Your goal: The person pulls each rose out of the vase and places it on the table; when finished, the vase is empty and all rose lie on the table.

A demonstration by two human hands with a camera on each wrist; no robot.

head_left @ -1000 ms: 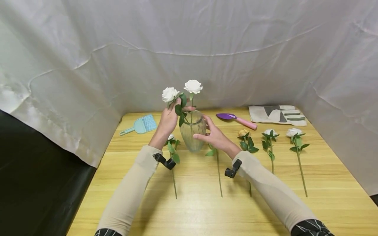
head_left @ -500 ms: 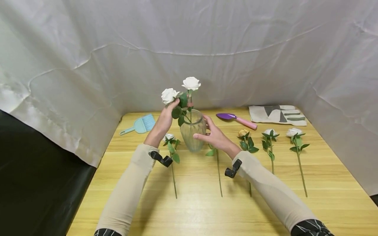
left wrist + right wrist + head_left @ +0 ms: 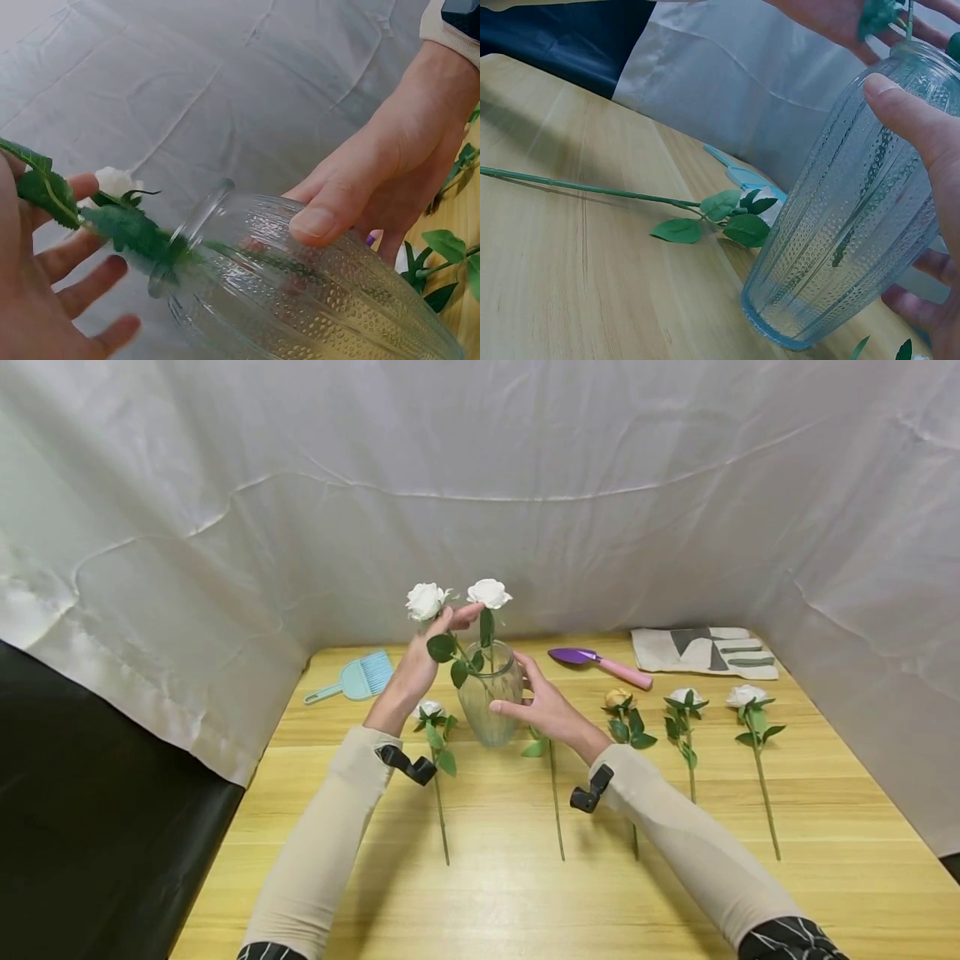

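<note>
My right hand (image 3: 551, 702) grips the ribbed clear glass vase (image 3: 480, 706), thumb on its near side. The vase stands on the table with two white roses in its mouth: the left rose (image 3: 426, 602) leans out leftward, while the other rose (image 3: 489, 593) rises more upright. Beside the blooms, my left hand (image 3: 420, 664) has its fingers stretched behind the stems, just below the upright rose's head. In the left wrist view, the left hand (image 3: 37, 300) shows spread fingers near the leaves (image 3: 49, 195). Stems show through the glass in the right wrist view.
On the wooden table lie a white rose (image 3: 429, 710) at left, a stem (image 3: 557, 802) partly behind the vase, a yellow rose (image 3: 619, 698) and two white roses (image 3: 746, 697) at right. Farther back are a light blue dustpan and brush (image 3: 367, 677), a purple trowel (image 3: 600, 664) and gloves (image 3: 705, 652).
The upright rose rose slightly, then sank lower into the vase. My left hand shifted a little left, and its fingers now stretch under that bloom. The right hand kept its hold.
</note>
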